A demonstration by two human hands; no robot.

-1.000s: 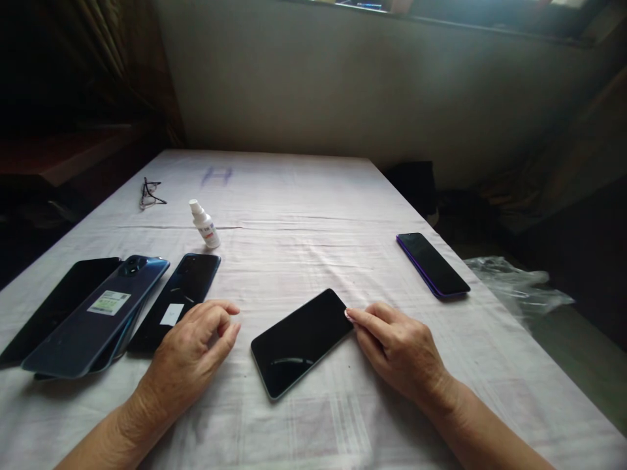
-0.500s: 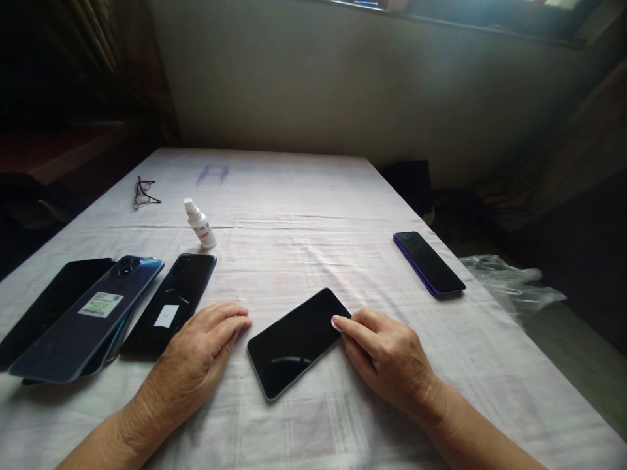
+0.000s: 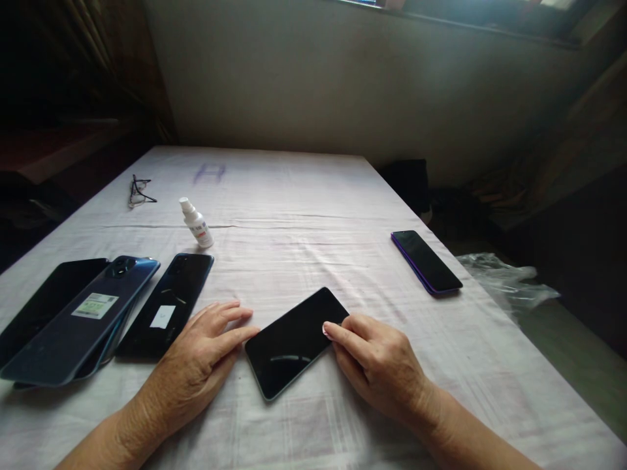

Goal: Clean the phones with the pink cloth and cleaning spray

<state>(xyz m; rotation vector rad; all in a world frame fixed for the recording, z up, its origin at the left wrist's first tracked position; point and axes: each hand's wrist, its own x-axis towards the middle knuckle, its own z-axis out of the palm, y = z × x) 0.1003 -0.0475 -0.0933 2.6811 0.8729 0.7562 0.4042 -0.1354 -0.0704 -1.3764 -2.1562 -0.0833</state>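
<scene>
A smartphone (image 3: 296, 346) lies face up and slanted on the cloth in front of me, its screen dark. My left hand (image 3: 208, 346) rests flat to its left with fingers stretched, the thumb at the phone's left corner. Over the phone's right edge, my right hand (image 3: 377, 359) is closed with its fingers pressed together. A small whitish-pink spot shows at its fingertip on the screen; I cannot tell whether this is a nail or something held. Beside my left hand a dark phone (image 3: 183, 287) lies back up, bearing a white sticker.
Further left, several phones overlap in a pile (image 3: 63, 339), the top one labelled. A white spray bottle (image 3: 198, 227) stands behind them, with folded eyeglasses (image 3: 140, 190) beyond. A purple-edged phone (image 3: 426, 261) lies near the right table edge; clear plastic (image 3: 509, 284) is past it.
My right fingertips have slid a little left and down over the phone's screen. My left fingers have spread, and the thumb has reached the phone's left corner.
</scene>
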